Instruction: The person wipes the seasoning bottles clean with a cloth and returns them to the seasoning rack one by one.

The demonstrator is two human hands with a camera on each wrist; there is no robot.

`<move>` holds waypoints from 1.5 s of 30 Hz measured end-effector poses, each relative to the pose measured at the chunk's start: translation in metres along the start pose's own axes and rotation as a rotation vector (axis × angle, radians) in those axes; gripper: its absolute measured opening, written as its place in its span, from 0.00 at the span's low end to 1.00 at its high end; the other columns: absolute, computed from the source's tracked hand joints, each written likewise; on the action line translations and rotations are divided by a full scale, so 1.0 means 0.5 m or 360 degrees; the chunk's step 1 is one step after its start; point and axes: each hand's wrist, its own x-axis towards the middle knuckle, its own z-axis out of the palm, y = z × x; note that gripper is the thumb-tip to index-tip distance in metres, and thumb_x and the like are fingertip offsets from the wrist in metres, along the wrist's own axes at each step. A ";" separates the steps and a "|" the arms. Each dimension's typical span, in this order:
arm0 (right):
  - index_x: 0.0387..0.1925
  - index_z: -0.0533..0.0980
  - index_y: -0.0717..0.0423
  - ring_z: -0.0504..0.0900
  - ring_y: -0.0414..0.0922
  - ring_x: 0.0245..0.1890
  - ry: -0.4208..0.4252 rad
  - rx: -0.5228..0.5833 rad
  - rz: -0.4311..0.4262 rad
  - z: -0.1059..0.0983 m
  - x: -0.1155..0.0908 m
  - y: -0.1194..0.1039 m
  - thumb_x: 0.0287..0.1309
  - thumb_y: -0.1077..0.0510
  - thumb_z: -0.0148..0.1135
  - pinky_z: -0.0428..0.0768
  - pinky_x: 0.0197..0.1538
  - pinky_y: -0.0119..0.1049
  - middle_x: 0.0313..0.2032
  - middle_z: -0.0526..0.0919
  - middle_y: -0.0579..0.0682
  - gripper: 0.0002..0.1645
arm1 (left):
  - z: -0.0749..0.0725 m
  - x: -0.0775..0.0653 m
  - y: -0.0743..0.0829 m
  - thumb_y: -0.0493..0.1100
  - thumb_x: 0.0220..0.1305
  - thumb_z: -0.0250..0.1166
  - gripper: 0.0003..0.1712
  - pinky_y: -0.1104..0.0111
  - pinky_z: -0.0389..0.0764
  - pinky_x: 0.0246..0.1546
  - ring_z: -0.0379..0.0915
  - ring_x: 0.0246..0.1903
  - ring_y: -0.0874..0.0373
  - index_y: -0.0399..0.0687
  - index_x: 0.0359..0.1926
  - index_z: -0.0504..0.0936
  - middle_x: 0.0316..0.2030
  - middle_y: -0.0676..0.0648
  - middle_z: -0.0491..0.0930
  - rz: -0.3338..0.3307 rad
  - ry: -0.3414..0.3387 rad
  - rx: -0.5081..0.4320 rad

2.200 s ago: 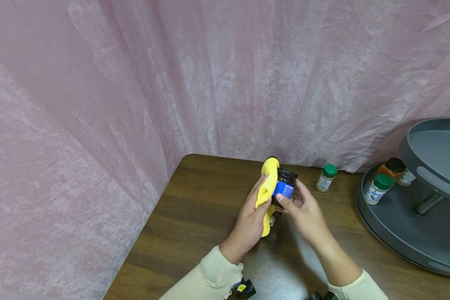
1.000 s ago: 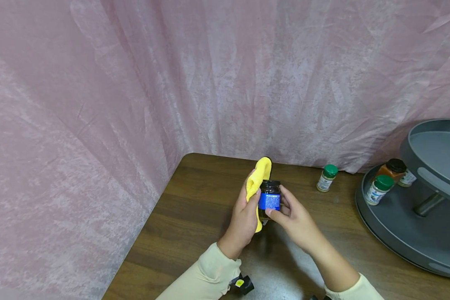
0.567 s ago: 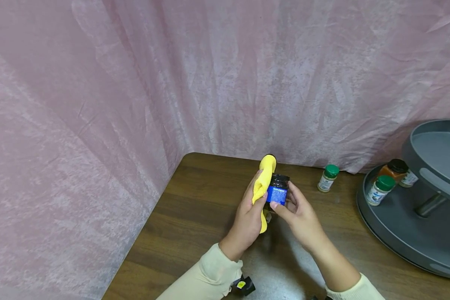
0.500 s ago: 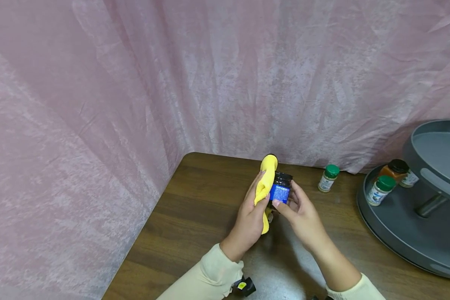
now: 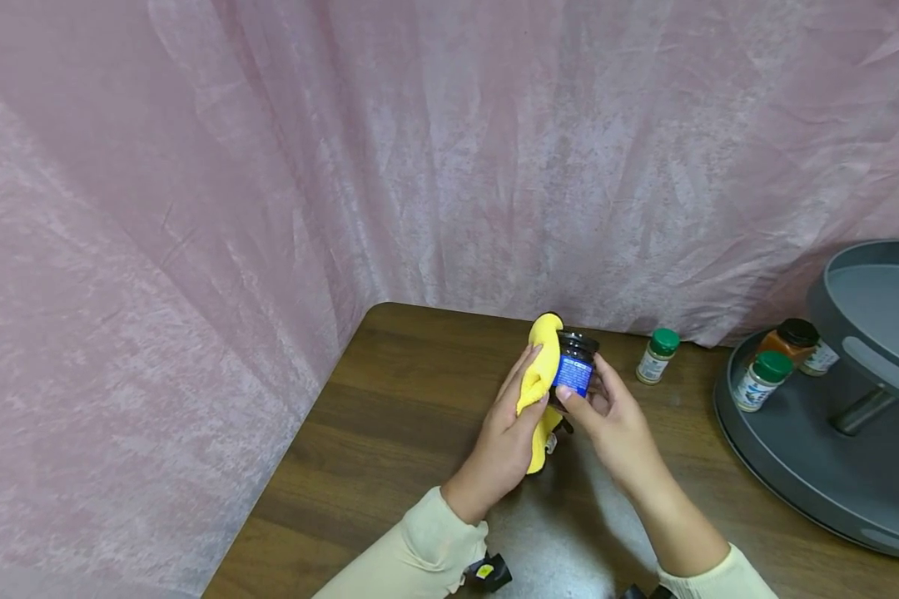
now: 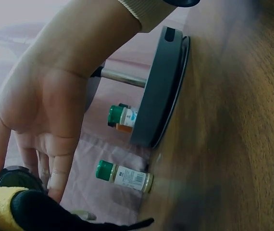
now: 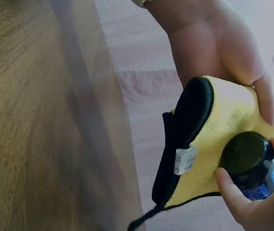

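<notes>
- Left hand (image 5: 502, 437): fingers bent about the yellow cloth (image 5: 543, 358), thumb on the near side; cloth pressed up to the jar.
- Right hand (image 5: 620, 433): partly closed, thumb in front and fingers behind, gripping the dark jar (image 5: 573, 374).
- Key relation: jar lies between the hands, raised off the table (image 5: 374, 416), directly right of the cloth; right hand nearer, left reaching it only through cloth. Jar's long axis near upright, lid end leaning slightly right.
- View check: head view gives the black lid and blue label, base hidden; right wrist view gives the round base and a white tag (image 7: 185, 160) on the cloth's dark edge.
- Beyond: a green-capped bottle (image 5: 653, 364) stands on the table.
- Right: two-tier grey stand (image 5: 742, 445); lower tier bears another green-capped bottle (image 5: 753, 391) and an orange jar (image 5: 785, 344).
- Back: pink curtain (image 5: 449, 166).
</notes>
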 end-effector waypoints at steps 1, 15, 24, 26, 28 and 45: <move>0.80 0.45 0.56 0.79 0.29 0.52 -0.0008 -0.0021 -0.0001 0.001 0.000 0.001 0.71 0.54 0.60 0.80 0.53 0.24 0.65 0.68 0.65 0.47 | -0.001 0.000 0.000 0.39 0.79 0.48 0.35 0.62 0.64 0.72 0.50 0.77 0.60 0.76 0.77 0.54 0.79 0.65 0.47 -0.0008 0.0006 -0.0007; 0.78 0.50 0.60 0.78 0.54 0.56 -0.0035 -0.0367 -0.0015 0.028 -0.008 0.017 0.64 0.52 0.69 0.80 0.50 0.26 0.60 0.72 0.62 0.52 | -0.015 0.007 -0.007 0.46 0.80 0.47 0.32 0.54 0.58 0.76 0.52 0.76 0.59 0.78 0.77 0.52 0.78 0.62 0.51 -0.0086 0.0150 -0.0181; 0.80 0.45 0.59 0.76 0.62 0.62 -0.0198 -0.0186 -0.0115 0.041 -0.018 0.022 0.65 0.61 0.65 0.81 0.54 0.29 0.69 0.65 0.69 0.52 | -0.025 0.011 -0.003 0.44 0.80 0.46 0.31 0.56 0.57 0.77 0.55 0.75 0.59 0.76 0.77 0.55 0.76 0.58 0.58 -0.0002 0.0247 -0.0233; 0.80 0.43 0.59 0.74 0.64 0.65 -0.0249 -0.0125 -0.0124 0.040 -0.019 0.022 0.65 0.63 0.65 0.80 0.56 0.29 0.71 0.64 0.69 0.53 | -0.026 0.012 -0.002 0.43 0.80 0.46 0.31 0.56 0.55 0.77 0.55 0.76 0.59 0.75 0.76 0.55 0.76 0.58 0.58 0.0016 0.0259 -0.0222; 0.80 0.42 0.60 0.73 0.64 0.66 -0.0260 -0.0111 -0.0134 0.039 -0.019 0.021 0.65 0.62 0.65 0.80 0.56 0.29 0.71 0.64 0.70 0.54 | -0.027 0.013 -0.003 0.43 0.80 0.46 0.31 0.56 0.55 0.77 0.55 0.75 0.61 0.76 0.76 0.55 0.76 0.59 0.59 0.0020 0.0257 -0.0206; 0.81 0.40 0.50 0.79 0.37 0.56 0.0053 -0.0004 0.0028 0.022 -0.003 0.018 0.66 0.58 0.65 0.80 0.53 0.23 0.67 0.68 0.62 0.55 | -0.008 0.000 0.004 0.41 0.79 0.48 0.34 0.62 0.64 0.73 0.52 0.76 0.61 0.78 0.76 0.55 0.78 0.67 0.50 -0.0026 0.0068 -0.0085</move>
